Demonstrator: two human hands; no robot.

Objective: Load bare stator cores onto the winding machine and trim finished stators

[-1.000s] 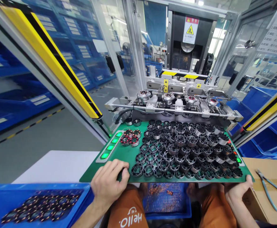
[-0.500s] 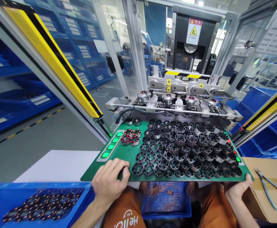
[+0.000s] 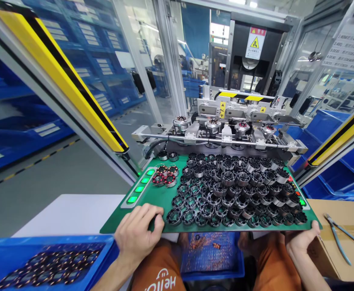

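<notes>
A green tabletop spans the space in front of me, loaded with many black-and-silver stator cores in crowded rows, some stacked. Resting on its front left edge is my left hand, fingers curled in and nothing visible in them. My right hand holds the front right corner, thumb against the edge, its other fingers hidden below. Several stators wound with copper wire sit in a small group on the left, near a strip of lit green buttons.
Behind the tabletop stands a winding machine with several stators on its stations. Yellow guard posts flank both sides. A blue bin of wound stators is at left, a blue tray below, and pliers on a carton at right.
The machine's rear unit with the warning sign has shifted right against its frame. The view has turned slightly. Both hands stay at the tabletop's edge.
</notes>
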